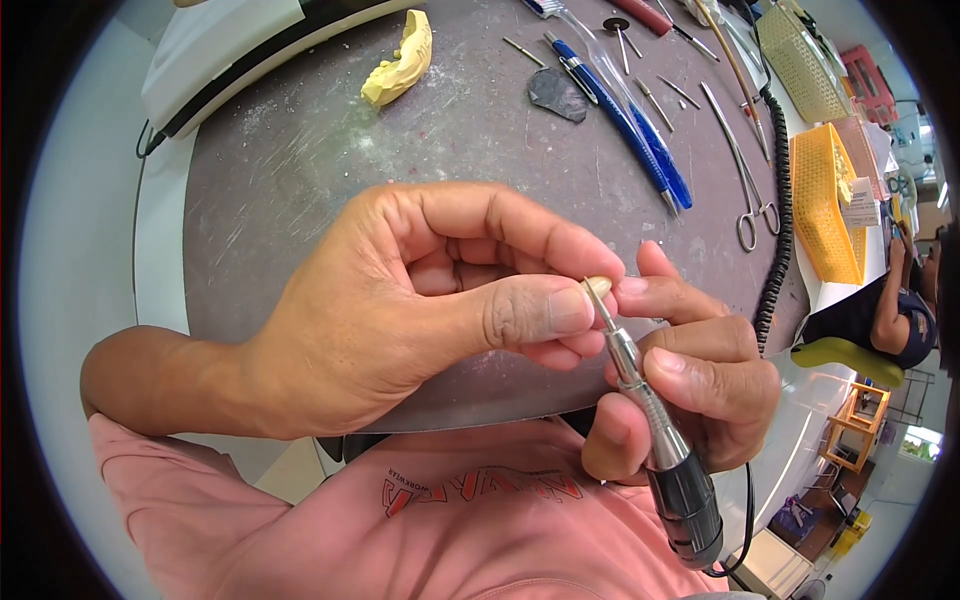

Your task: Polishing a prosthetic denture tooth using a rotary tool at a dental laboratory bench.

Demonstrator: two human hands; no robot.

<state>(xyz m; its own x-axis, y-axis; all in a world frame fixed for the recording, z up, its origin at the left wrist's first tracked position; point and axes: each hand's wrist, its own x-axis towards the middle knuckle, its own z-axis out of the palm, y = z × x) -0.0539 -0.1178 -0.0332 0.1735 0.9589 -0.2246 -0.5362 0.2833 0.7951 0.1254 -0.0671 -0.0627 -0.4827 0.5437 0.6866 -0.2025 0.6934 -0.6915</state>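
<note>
Pinching a small, perhaps tooth-shaped piece (598,285), left hand (400,310); right hand (690,370) gripping handpiece (650,420) above scratched grey mat (300,180).

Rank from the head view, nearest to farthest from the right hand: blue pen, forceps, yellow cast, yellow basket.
From the right hand:
1. Forceps, up and just right.
2. Blue pen, straight up the mat.
3. Yellow basket, far right edge; close to the pen, hard to call.
4. Yellow cast, top, far left.

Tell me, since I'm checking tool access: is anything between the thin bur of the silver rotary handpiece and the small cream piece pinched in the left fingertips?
Nothing visible: the thin bur tip of the silver rotary handpiece in the right hand meets the small cream piece pinched by the left hand.
</note>
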